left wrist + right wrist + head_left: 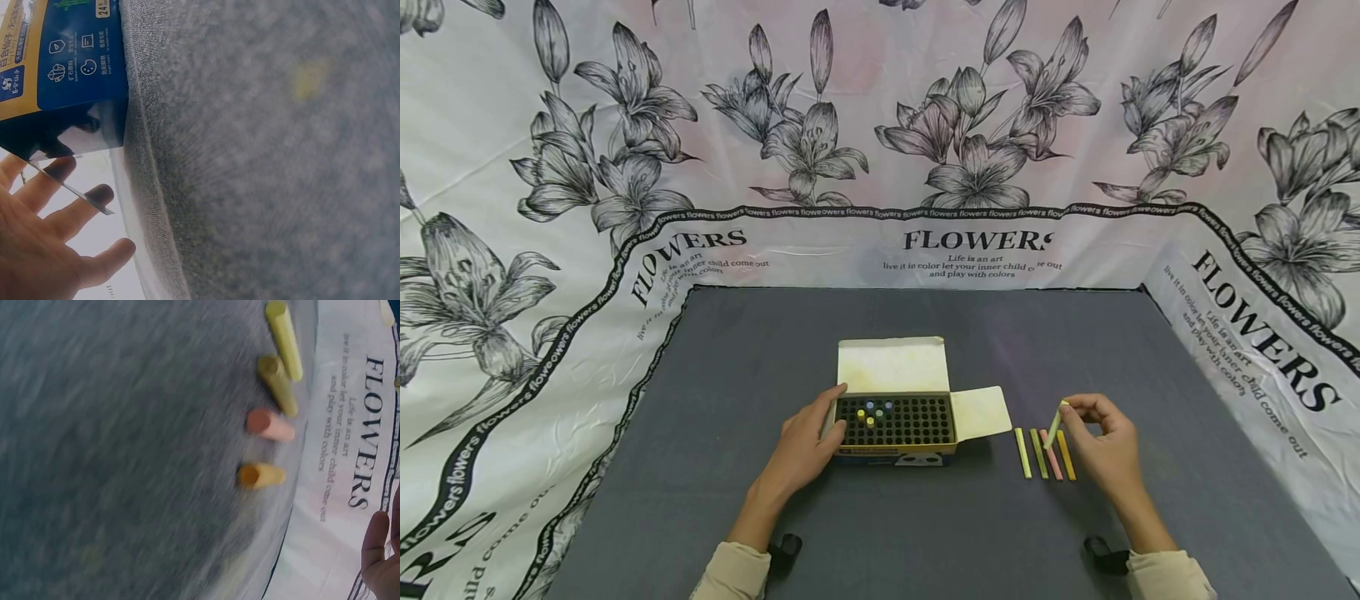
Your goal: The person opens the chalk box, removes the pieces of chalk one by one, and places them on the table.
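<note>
I pinch a pale yellow-green stick by its upper end between the thumb and fingers of my right hand, tilted above a row on the grey tabletop: a yellow stick, an olive stick, a pink stick and an orange stick. My left hand lies against the left end of the box, not closed around it. Only the head view shows the raised lid, the side flap and the black insert, with yellow and bluish ends at its left. The left wrist view adds the blue-and-yellow printed panel, marked "24", and my spread fingers; the right wrist view shows the four lying sticks' round ends.
</note>
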